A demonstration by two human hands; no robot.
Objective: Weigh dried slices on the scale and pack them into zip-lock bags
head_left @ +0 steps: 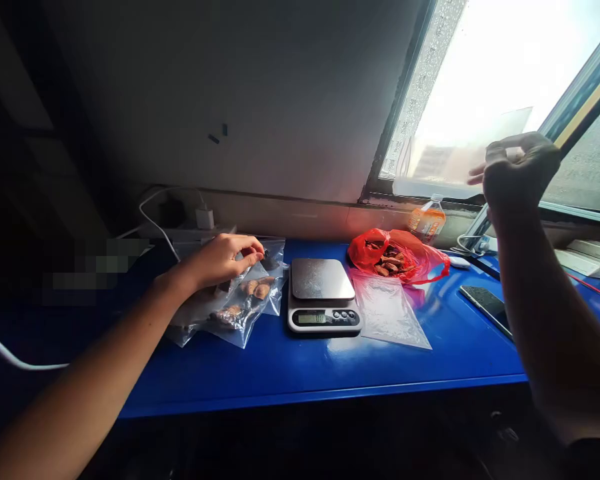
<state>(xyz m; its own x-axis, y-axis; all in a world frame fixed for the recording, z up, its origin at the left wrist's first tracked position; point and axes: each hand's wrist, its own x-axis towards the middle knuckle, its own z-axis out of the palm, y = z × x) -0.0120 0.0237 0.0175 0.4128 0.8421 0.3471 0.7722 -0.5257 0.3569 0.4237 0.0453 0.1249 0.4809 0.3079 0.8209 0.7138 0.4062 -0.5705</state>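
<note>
My left hand (230,259) is over a pile of clear plastic bags at the left, its thumb and fingertips pinched together at the upper edge of a clear bag of brown pieces (259,291). Raised in front of the window, my right hand (523,163) has closed fingers on a clear plastic bag (443,163), which looks empty and spreads out to the left. Between the hands stands a kitchen scale (323,280) with a bare metal plate and a lit display, too small to read. Right beside it lies a flat clear bag (390,310).
An open red plastic bag (420,257) with dried brown pieces (390,260) sits behind the flat bag. An orange-labelled bottle (427,219) stands near the window. A phone (487,308) and white boxes (590,257) lie at the right. A charger (205,218) with a cable is at the back left.
</note>
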